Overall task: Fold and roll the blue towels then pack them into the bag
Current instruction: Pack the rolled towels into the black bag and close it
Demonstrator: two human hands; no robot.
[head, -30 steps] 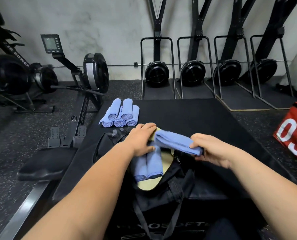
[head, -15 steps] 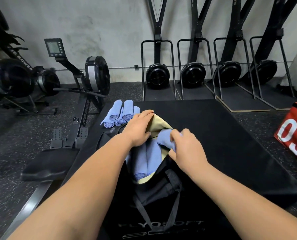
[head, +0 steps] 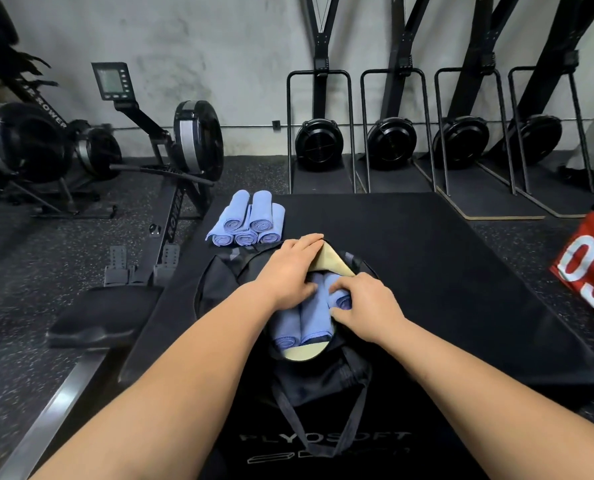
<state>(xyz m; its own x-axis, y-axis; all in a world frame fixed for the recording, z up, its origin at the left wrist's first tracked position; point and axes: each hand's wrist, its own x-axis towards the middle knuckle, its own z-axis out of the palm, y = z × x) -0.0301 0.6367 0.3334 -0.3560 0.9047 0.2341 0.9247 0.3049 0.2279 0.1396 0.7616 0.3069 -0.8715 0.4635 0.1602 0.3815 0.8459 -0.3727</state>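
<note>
The blue towel roll (head: 341,301), held outside the bag (head: 323,384) a second ago, is pushed in beside two other rolls (head: 300,323) and gripped by the right hand (head: 366,308), the bag's far rim is pressed by the flat left hand (head: 292,268), and five rolls (head: 248,220) at the far left are yet to be packed.

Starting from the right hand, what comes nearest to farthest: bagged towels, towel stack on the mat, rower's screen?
1. Bagged towels, under the right hand.
2. Towel stack, beyond the bag, left.
3. Rower's screen, far left, farther back.
</note>
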